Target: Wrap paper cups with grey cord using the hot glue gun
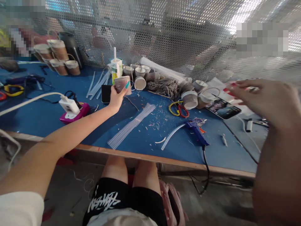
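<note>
My left hand (117, 98) is closed round a small twine-wrapped cup (122, 84), held above the table's far half. A loose strand of cord (132, 103) trails on the table below it. My right hand (255, 94) is raised at the right, above a phone (223, 108) and some red and white paper or packaging (235, 91). Motion blurs its fingers; whether they hold anything is unclear. A blue glue gun (197, 130) with a clear glue stick in its back lies in front, between the hands. A bundle of clear glue sticks (133, 125) rests nearer the left hand.
Several cups with loop handles (60, 50) are stacked at the back left. More cups (189, 99) flank a pile of grey cord (164, 88) by the perforated metal screen (164, 37). Scissors (178, 109), a drink carton with a straw (116, 69) and a pink power strip (75, 114) share the blue table.
</note>
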Demonstrator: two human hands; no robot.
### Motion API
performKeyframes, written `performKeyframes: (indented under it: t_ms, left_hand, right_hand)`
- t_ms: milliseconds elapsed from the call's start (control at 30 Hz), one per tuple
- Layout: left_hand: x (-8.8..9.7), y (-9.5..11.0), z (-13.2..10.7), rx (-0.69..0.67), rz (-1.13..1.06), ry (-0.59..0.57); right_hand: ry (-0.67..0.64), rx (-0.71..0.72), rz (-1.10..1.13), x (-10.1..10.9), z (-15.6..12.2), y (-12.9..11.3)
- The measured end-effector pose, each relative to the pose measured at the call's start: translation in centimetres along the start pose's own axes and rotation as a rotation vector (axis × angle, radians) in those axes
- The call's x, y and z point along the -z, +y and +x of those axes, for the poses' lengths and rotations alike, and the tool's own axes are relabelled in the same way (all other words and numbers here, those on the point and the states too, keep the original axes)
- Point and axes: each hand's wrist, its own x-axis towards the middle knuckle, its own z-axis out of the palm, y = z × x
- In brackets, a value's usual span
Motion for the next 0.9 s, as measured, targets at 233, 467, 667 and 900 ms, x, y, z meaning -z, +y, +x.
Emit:
performKeyframes:
  t_ms: [233, 467, 667, 900]
  left_hand:
    - [0.0, -0.3, -0.1, 0.000, -0.079, -0.130]
    - [-0.5, 0.5, -1.0, 0.007, -0.141, -0.296]
    - [-0.6, 0.4, -1.2, 0.002, -0.096, -0.293]
    - [-0.6, 0.0, -1.6, 0.049, -0.081, -0.323]
  right_hand:
    - [-0.188, 0.579, 0.253, -6.4, -2.4, -8.9]
    - [-0.570, 0.931, 0.264, -14.8, -4.9, -15.7]
    - [-0.669, 0.873, 0.169, -14.6, -5.0, -18.4]
    - [-0.831, 0.782, 0.298, -11.9, -2.3, -16.0]
